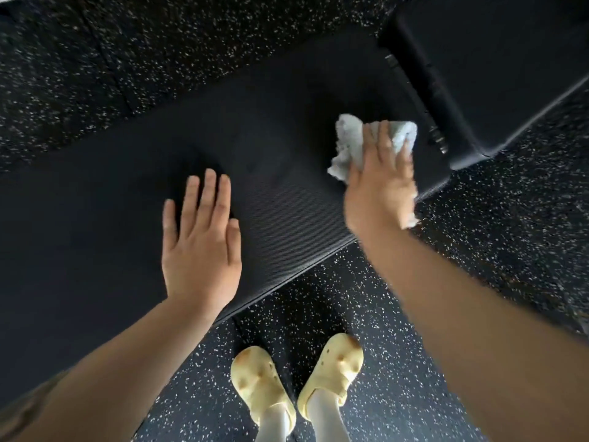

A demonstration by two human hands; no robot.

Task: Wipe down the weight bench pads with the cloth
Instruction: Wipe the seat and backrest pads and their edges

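Now right hand (381, 183) presses cloth (350, 145) onto pad (287, 202), fingers straight; left hand (200, 244) flat.

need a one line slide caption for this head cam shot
Right hand presses a pale cloth onto the long bench pad while the left hand lies flat beside it.

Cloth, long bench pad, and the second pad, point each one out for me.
cloth (350, 138), head view, on its fluffy upper left part above the fingers.
long bench pad (287, 199), head view, on its ribbed top surface.
second pad (497, 68), head view, on its smooth top.
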